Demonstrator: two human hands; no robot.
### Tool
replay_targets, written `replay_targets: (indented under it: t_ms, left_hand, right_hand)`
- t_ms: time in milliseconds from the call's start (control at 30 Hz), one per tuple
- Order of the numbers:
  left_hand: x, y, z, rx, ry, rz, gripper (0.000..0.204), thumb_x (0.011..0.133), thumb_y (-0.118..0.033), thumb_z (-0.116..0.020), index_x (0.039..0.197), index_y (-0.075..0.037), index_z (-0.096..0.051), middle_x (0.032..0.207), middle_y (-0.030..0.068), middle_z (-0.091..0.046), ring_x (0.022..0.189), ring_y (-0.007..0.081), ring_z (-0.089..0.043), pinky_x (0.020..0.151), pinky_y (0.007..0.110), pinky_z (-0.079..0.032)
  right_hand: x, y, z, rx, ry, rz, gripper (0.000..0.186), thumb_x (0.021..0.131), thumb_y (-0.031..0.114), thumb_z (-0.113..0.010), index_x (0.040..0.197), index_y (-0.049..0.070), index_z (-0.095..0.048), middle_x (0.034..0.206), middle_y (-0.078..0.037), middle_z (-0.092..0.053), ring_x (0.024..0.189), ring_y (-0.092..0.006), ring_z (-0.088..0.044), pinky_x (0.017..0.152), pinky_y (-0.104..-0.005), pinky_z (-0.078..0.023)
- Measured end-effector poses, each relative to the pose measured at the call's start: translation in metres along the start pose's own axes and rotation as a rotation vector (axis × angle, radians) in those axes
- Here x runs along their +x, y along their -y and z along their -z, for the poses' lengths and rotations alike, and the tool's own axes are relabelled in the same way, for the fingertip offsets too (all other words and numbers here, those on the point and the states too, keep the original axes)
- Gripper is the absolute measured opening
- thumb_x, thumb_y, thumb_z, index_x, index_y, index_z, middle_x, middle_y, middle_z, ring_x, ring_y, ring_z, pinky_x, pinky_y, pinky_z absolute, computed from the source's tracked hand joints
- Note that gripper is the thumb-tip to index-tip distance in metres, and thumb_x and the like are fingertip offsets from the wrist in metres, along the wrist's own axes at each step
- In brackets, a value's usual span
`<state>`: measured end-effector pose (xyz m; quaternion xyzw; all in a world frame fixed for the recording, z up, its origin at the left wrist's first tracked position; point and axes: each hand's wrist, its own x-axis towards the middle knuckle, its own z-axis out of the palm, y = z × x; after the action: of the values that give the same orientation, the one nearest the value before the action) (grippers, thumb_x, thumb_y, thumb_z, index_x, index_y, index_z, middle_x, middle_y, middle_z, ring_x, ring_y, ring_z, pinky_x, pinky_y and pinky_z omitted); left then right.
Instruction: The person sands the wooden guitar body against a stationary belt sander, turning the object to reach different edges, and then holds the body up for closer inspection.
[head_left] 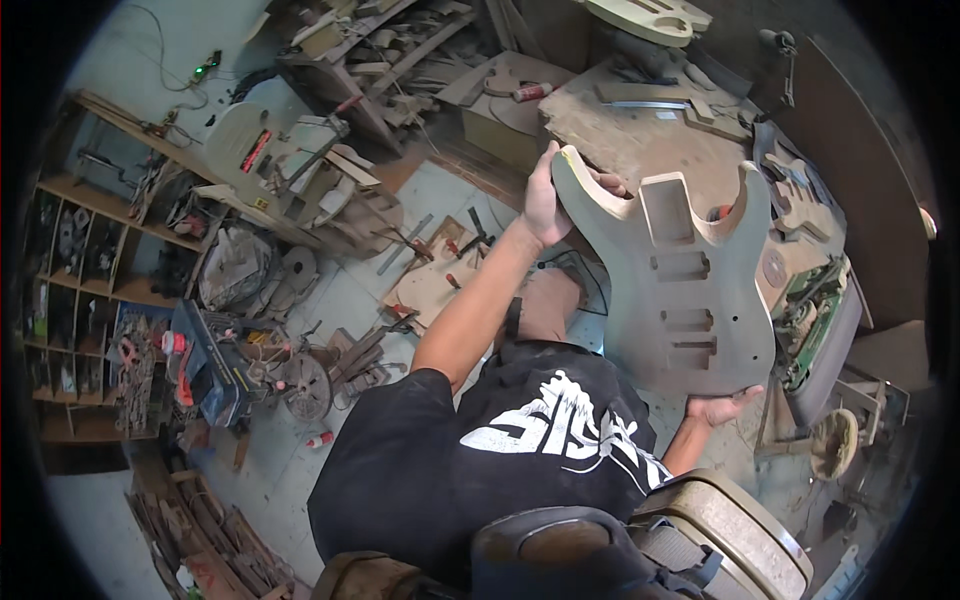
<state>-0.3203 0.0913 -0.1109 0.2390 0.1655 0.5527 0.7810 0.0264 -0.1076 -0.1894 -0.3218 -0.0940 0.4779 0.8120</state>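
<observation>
An unfinished electric guitar body (690, 295), pale grey with a neck pocket and several cut-out cavities, is held up in front of me to the right, its horns pointing away. My left hand (548, 205) is closed round the long left horn, with some fingertips showing past its inner edge. Against the near, rounded end my right hand (722, 407) grips from below; part of its fingers is hidden behind the wood. Beyond the body lies a dusty workbench (600, 130).
Pale wooden guitar parts (800, 205) lie at the bench's right side. A red can (533, 92) rests at the back. Shelves (110, 290) with tools stand left, near a black fan-like wheel (305, 388). Clamps and a wooden panel (440, 280) lie on the tiled floor.
</observation>
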Motion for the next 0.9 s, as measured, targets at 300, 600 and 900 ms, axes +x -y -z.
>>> replay_targets:
  t_ms: [300,600,900]
  left_hand:
    - [-0.003,-0.014,0.006,-0.023,0.015,0.0,0.078,0.1,-0.062,-0.027,0.094,0.005,-0.067,0.111,0.0297,-0.067,0.111,0.0453,-0.063,0.103,0.055,-0.048]
    - [-0.015,-0.02,-0.023,0.132,-0.055,-0.025,0.075,0.102,-0.057,-0.023,0.106,0.007,-0.061,0.125,0.0321,-0.06,0.121,0.0457,-0.057,0.107,0.057,-0.044]
    - [-0.013,-0.014,-0.011,0.036,-0.071,-0.008,0.074,0.102,-0.057,-0.023,0.103,0.007,-0.06,0.117,0.0347,-0.062,0.115,0.0456,-0.061,0.106,0.054,-0.046]
  right_hand:
    - [-0.005,-0.013,0.005,0.124,0.127,-0.038,0.073,0.094,0.06,-0.055,0.144,0.008,-0.047,0.145,-0.009,-0.05,0.131,-0.0293,-0.048,0.11,-0.047,-0.038]
    - [-0.009,0.004,-0.006,0.005,0.066,-0.008,0.071,0.09,0.062,-0.06,0.141,0.014,-0.051,0.14,-0.005,-0.055,0.127,-0.0284,-0.051,0.109,-0.0485,-0.041]
    - [-0.012,0.013,-0.014,-0.115,0.041,0.048,0.076,0.089,0.067,-0.058,0.142,0.012,-0.049,0.141,-0.007,-0.053,0.126,-0.0293,-0.051,0.105,-0.0479,-0.044]
